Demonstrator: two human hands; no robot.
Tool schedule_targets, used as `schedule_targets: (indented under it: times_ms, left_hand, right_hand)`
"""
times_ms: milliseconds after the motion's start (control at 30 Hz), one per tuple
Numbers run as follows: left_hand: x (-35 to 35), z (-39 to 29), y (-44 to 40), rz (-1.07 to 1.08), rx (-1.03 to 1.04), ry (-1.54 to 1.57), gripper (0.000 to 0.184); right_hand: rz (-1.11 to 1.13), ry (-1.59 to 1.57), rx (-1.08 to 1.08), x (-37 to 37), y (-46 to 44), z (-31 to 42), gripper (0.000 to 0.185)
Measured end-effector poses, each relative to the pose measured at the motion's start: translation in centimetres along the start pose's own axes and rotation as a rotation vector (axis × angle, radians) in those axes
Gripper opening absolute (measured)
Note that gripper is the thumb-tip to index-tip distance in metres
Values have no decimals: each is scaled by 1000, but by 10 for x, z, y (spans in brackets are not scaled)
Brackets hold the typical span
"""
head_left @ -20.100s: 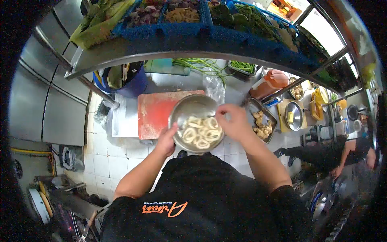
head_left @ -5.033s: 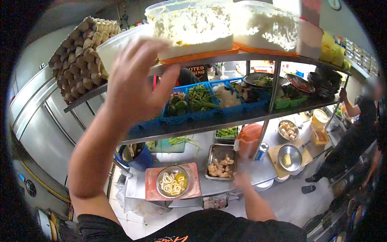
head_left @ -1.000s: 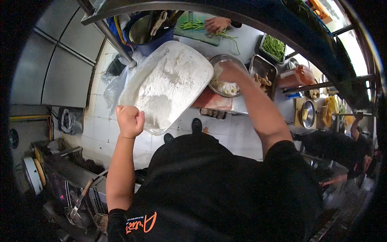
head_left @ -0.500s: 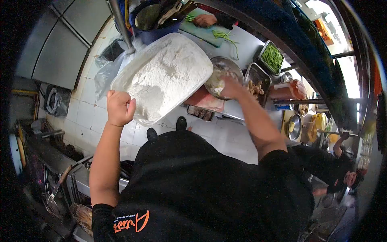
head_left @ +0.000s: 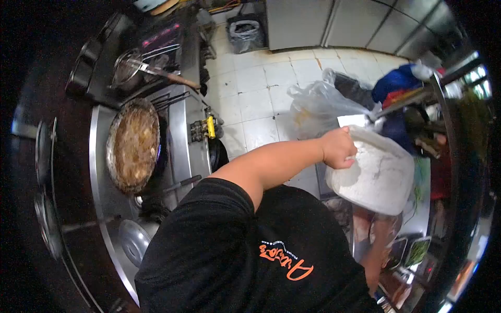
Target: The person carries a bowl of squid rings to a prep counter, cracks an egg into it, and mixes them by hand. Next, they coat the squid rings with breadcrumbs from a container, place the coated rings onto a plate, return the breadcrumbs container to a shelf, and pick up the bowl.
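Left hand [head_left: 339,149] is clamped on the near rim of 1 tub [head_left: 386,203] of white powder, which lies outward past the knuckles, long axis seemingly leading away from the fist; right arm [head_left: 376,256] is farther, finger state cannot be told.

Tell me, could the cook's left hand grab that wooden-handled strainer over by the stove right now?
Probably not as things stand. The left hand is gripping the tub of white powder, and the wooden-handled strainer lies well away, across a stretch of floor.
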State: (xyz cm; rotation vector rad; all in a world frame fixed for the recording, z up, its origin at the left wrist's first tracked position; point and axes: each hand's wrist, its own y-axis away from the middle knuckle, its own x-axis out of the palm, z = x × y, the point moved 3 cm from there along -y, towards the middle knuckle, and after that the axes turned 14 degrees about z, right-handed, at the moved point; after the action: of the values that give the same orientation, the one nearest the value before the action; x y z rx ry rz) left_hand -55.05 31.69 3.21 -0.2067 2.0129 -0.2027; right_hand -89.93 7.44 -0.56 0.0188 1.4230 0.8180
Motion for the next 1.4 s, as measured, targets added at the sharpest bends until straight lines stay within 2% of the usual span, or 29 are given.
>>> schedule_targets:
  times_ms: [167,233,300,367,400,433,467,500,533,567,633,700,733,833,900,933,967,1033,1100,1167,1200,1333,1367,1400]
  left_hand:
    - [0,0,6,-75,-19,48,26]
    - [7,-1,1,-4,-42,-38,28]
    - [18,3,-6,255,-118,-81,30]
    - [11,3,2,38,-16,-1,31]
    - [8,-1,-1,169,-54,-94,28]
    - [7,3,1,38,24,-43,32]
    - [0,1,-1,100,-27,-44,29]
    - [2,0,-4,46,5,-41,25]
    - [0,-1,-2,-25,37,-2,24]
    - [-2,-5,-4,6,62,-27,24]
    - [-8,-9,-7,36,81,-52,24]
    - [-9,-14,-12,45,97,-30,24]
    - [-11,-15,-10,27,101,-23,24]
    - [-9,-15,-12,-20,119,9,24]
    - [-8,-14,-9,-19,103,16,23]
    - [-7,-16,-9,-18,102,17,23]
    - [-7,-18,-9,-28,118,14,22]
    - [-11,-17,-9,-39,142,-1,21]
    - [-8,-15,-8,0,118,1,20]
    - [-7,-15,-9,-14,116,7,20]
    - [-7,-14,-9,-28,110,12,20]
    - [-10,-20,-10,-37,115,9,21]
    - [-10,-20,-10,-29,114,13,21]
    - [-9,-20,-11,-21,113,15,21]
  right_hand:
    - [-32,26,2,-8,-3,0,55]
    - [-48,35,-18,-12,-4,-1,54]
    - [-61,57,-46,-14,0,0,54]
    - [-78,146,-52,-13,7,7,53]
    - [-76,216,-32,-14,9,13,53]
    - [-57,288,-12,-12,2,24,53]
    - [-35,338,19,-12,-7,32,53]
    - [-8,347,70,-12,-13,30,53]
    - [-282,-62,141,41,-66,-37,51]
    - [161,248,215,27,-79,-37,50]
    - [-20,-175,191,-22,-49,-27,61]
    - [302,-601,273,-26,-49,-61,70]
    - [303,-606,286,-18,-41,-70,70]
    - [202,-357,77,22,-20,-67,72]
    - [-507,345,11,40,-3,-28,60]
    - [-416,270,68,43,-13,-35,56]
    - [-416,266,68,31,-23,-41,56]
    - [143,2,140,-4,-38,-52,56]
    - [57,-170,53,-59,-1,-20,64]
    - [89,-496,183,-50,-23,-48,65]
    - [135,-541,148,-54,-18,-49,71]
    - [179,-478,112,-5,-33,-31,74]
    - [-217,-101,156,18,-23,-6,72]
    - [-410,87,159,27,-24,-1,72]
